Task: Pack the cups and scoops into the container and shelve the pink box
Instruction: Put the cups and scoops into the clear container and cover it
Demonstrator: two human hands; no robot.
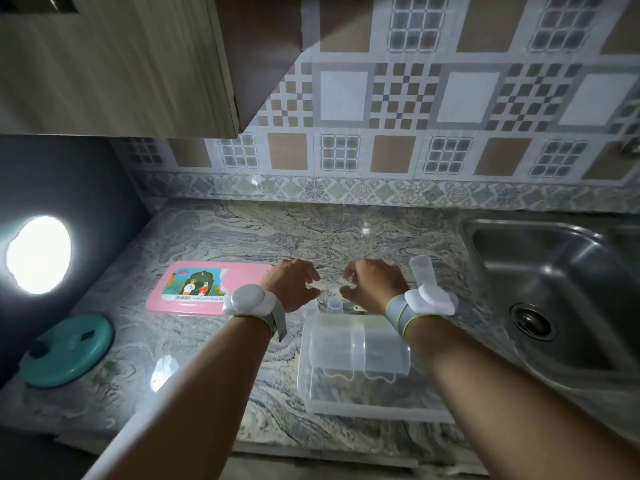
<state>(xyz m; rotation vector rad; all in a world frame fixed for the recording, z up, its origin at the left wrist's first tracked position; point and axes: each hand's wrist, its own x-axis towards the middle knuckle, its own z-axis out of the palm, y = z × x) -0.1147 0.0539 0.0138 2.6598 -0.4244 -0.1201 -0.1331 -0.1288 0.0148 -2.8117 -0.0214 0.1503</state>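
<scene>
A flat pink box point(197, 289) with a picture label lies on the marble counter, left of my hands. A clear plastic container point(353, 375) stands near the counter's front edge, with two larger clear cups lying in it. Two small clear cups point(334, 303) stand just behind it. Another clear cup point(420, 270) stands right of my right hand. My left hand point(294, 282) and my right hand point(375, 285) hover side by side above the small cups, fingers loosely curled and facing each other. Neither hand visibly holds anything.
A steel sink point(554, 299) fills the right side. A teal round lid point(67, 351) lies at the counter's left front. A wooden wall cabinet point(114, 64) hangs at upper left above a bright round lamp point(38, 254). Patterned tiles back the counter.
</scene>
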